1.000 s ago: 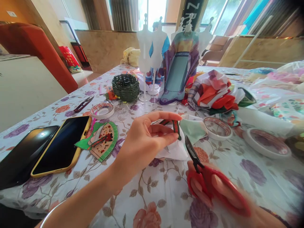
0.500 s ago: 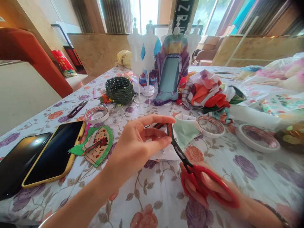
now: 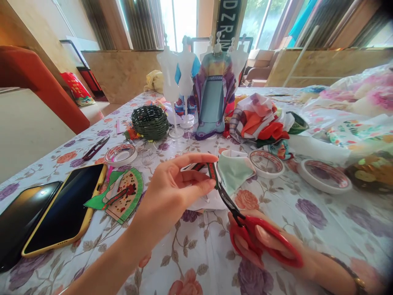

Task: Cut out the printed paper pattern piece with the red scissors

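Observation:
Between thumb and fingers, my left hand (image 3: 181, 184) pinches a narrow dark strip of trim (image 3: 212, 172) with a red and green pattern. My right hand (image 3: 260, 241) grips red-handled scissors (image 3: 273, 237), their dark blades pointing up and left to the strip's lower edge beside my left thumb. Whether the blades touch the strip I cannot tell. Just behind my left fingers lies a pale green cloth piece (image 3: 235, 168), and white material shows partly under my hand. Left of my hand lies a fan-shaped cutout (image 3: 124, 196) with a green border, a similar strip across it.
Two phones (image 3: 64, 209) lie at the left, near thread snips (image 3: 96, 148) and a tape roll (image 3: 120, 154). Farther back stand a dark woven basket (image 3: 150, 122), small white mannequins (image 3: 170, 78) and a dressed one (image 3: 213, 102). Fabric scraps (image 3: 260, 119) and more tape rolls (image 3: 324, 176) sit to the right.
The whole view has shifted slightly, so things appear a little left and lower. Both hands keep their hold, and the scissors remain at the strip's lower edge.

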The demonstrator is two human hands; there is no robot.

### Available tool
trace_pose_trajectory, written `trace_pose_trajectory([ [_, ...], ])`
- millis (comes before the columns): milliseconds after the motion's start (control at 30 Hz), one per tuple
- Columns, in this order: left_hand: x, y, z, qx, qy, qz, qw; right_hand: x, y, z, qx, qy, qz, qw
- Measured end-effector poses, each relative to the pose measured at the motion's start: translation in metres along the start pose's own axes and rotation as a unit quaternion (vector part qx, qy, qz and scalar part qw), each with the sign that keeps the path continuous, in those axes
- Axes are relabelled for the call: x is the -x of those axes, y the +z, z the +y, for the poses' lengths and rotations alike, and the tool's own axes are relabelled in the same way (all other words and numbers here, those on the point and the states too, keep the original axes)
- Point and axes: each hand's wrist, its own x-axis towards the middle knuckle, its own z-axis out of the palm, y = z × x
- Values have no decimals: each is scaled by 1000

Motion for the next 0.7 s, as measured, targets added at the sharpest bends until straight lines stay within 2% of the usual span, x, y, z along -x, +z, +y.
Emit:
trace_pose_trajectory([
  [233, -1, 3, -2, 6, -12, -13, 1000, -4, 5, -16, 36, 17, 0, 999],
  [467, -1, 2, -1, 2, -3, -3, 1000, -5, 4, -11, 37, 21, 1, 999],
  [700, 2, 3, -3, -3, -16, -15, 1000, -10, 6, -19, 46, 10, 0, 999],
])
